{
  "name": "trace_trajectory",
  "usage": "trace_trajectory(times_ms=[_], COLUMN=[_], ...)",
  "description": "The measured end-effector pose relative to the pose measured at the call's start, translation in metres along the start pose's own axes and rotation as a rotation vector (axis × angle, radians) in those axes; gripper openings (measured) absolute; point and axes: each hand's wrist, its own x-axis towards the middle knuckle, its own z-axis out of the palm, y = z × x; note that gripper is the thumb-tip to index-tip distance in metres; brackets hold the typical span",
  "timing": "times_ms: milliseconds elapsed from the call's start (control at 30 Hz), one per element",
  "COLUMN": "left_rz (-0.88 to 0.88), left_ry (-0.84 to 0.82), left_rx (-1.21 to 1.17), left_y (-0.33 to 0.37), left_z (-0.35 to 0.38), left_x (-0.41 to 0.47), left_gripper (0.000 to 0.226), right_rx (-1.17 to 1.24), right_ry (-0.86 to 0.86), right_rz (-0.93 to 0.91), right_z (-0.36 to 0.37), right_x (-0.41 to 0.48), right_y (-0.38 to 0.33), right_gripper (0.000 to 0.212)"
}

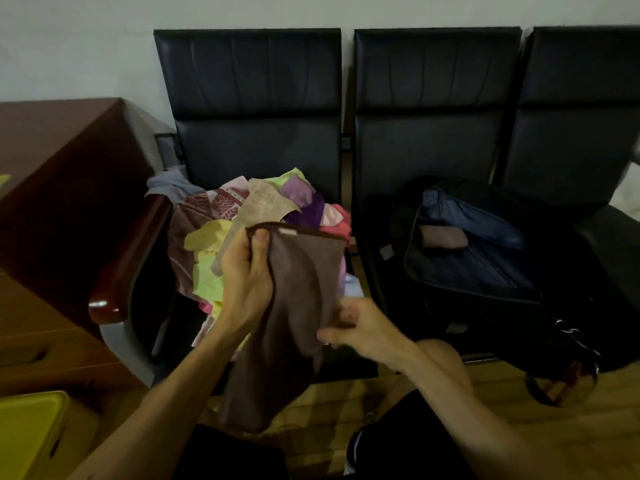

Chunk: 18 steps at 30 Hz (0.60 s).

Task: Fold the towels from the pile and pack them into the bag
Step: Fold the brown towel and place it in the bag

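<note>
Left hand (246,278): raised in front of the pile; its fingers (259,239) are closed tight, and the upper left corner of the brown towel (301,289) is pinched between thumb and forefinger.
Right hand (363,327): held lower and to the right; the fingers are curled narrowly, and the towel's lower right edge is gripped between them and the thumb. The hand is slightly blurred.
Brown towel: held in the air between both hands, unfolded and hanging down towards the wooden floor (519,410), its dark hem stretched along the top.
Pile (214,244): yellow, pink, purple, beige and patterned towels are heaped on the left seat (256,150), just behind the held towel.
Bag (491,271): dark and laid open on the middle seat (429,150), well apart from the hands.
Folded towel (443,237): a small brown one is seen inside the bag, on the navy lining.
</note>
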Motion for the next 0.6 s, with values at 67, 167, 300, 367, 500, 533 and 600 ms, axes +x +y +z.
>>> trace_trajectory(times_ms=[67, 167, 300, 367, 500, 533, 600], left_rz=[-0.026, 0.003, 0.026, 0.040, 0.070, 0.062, 0.020], left_ry=[0.076, 0.086, 0.008, -0.018, -0.094, -0.122, -0.131], left_rx=[-0.007, 0.017, 0.053, 0.062, 0.067, 0.067, 0.073], left_y=[-0.005, -0.007, -0.003, -0.002, 0.002, 0.001, -0.004], left_z=[-0.009, -0.025, -0.030, -0.031, -0.034, -0.035, -0.040], left_x=[0.010, 0.020, 0.019, 0.020, 0.021, 0.020, 0.021], left_gripper=[0.026, 0.026, 0.029, 0.029, 0.030, 0.029, 0.028], right_rx=[-0.067, 0.031, 0.057, 0.087, 0.154, 0.152, 0.132], right_ry=[-0.016, 0.079, 0.122, 0.128, 0.040, 0.015, 0.049], right_rz=[0.056, 0.089, 0.073, 0.095, 0.158, 0.145, 0.072], right_z=[0.004, 0.006, 0.014, 0.020, 0.029, 0.028, 0.024], right_x=[-0.004, -0.006, 0.007, 0.018, 0.037, 0.040, 0.041], right_y=[0.024, 0.032, 0.015, 0.003, -0.010, -0.013, -0.018], right_gripper=[0.013, 0.014, 0.048, 0.064, 0.066, 0.050, 0.017])
